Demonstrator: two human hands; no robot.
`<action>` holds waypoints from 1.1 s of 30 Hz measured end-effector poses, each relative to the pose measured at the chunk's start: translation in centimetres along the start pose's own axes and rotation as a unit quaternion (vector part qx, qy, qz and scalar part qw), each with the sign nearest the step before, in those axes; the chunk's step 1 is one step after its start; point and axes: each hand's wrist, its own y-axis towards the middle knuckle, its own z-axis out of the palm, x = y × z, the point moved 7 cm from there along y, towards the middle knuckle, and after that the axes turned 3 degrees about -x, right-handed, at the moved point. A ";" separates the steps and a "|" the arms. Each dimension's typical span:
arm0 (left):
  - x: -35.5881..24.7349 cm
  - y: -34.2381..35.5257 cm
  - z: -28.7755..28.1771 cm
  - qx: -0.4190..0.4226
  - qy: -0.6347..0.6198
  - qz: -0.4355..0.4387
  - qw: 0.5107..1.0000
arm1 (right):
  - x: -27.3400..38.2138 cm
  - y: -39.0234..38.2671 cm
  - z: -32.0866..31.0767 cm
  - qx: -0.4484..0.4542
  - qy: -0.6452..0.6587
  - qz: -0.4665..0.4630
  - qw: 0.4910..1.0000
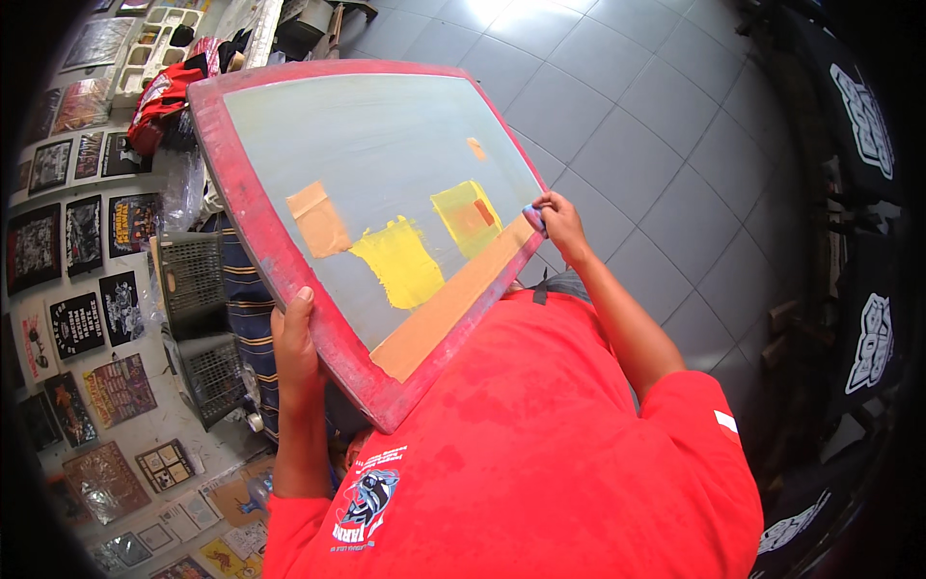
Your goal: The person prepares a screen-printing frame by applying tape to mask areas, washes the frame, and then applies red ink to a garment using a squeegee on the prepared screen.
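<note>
A screen-printing frame (249, 207) with a red-taped border leans tilted in front of me. Its grey-blue mesh (376, 135) carries two yellow patches, one a solid yellow patch (397, 262), and a few pieces of brown tape (318, 222). Along the edge closest to my body runs a long brown tape strip (453, 301). My left hand (297, 343) grips the left rail, thumb on top, the other fingers hidden. At the right rail, my right hand (562, 227) pinches a small crumpled blue-purple cloth or sponge (533, 218) against the frame near the strip's end.
Beyond the frame's left side stand grey plastic baskets (193, 280) and a red cloth bundle (159, 106). Pictures and stickers (121, 391) cover the white surface at far left. Grey floor tiles (637, 125) spread to the right, with black printed banners (868, 338) along the far right.
</note>
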 end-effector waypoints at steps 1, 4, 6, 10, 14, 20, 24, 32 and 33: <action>0.2 -0.2 -0.1 -0.006 -0.002 0.003 1.000 | 0.2 0.2 0.7 0.022 0.056 0.018 0.998; 0.2 -0.3 -0.4 -0.020 -0.011 0.005 1.000 | 2.5 0.7 3.9 0.092 0.108 0.049 0.989; 0.2 -0.4 -0.3 -0.019 -0.014 0.002 1.000 | 2.8 1.3 5.8 0.117 0.054 0.015 0.991; 0.2 -0.6 -0.3 -0.014 -0.016 -0.004 1.000 | 3.7 1.8 7.7 0.130 -0.049 -0.048 0.989; 0.1 -0.7 -0.3 -0.005 -0.017 0.000 1.000 | 4.6 1.8 8.3 0.134 -0.111 -0.082 0.981; 0.0 -0.9 -0.5 -0.023 0.004 0.000 1.000 | 4.8 2.0 9.3 0.163 -0.088 -0.078 0.980; -0.2 -0.9 -0.3 -0.022 0.005 0.004 1.000 | 5.0 1.9 9.7 0.189 -0.033 -0.028 0.981; 0.0 -1.1 -0.5 -0.037 0.002 0.008 0.999 | 6.9 1.6 9.3 0.119 -0.169 -0.160 0.965; -0.1 -1.1 -0.4 -0.036 0.001 0.009 0.999 | 6.8 1.7 9.3 0.117 -0.173 -0.167 0.964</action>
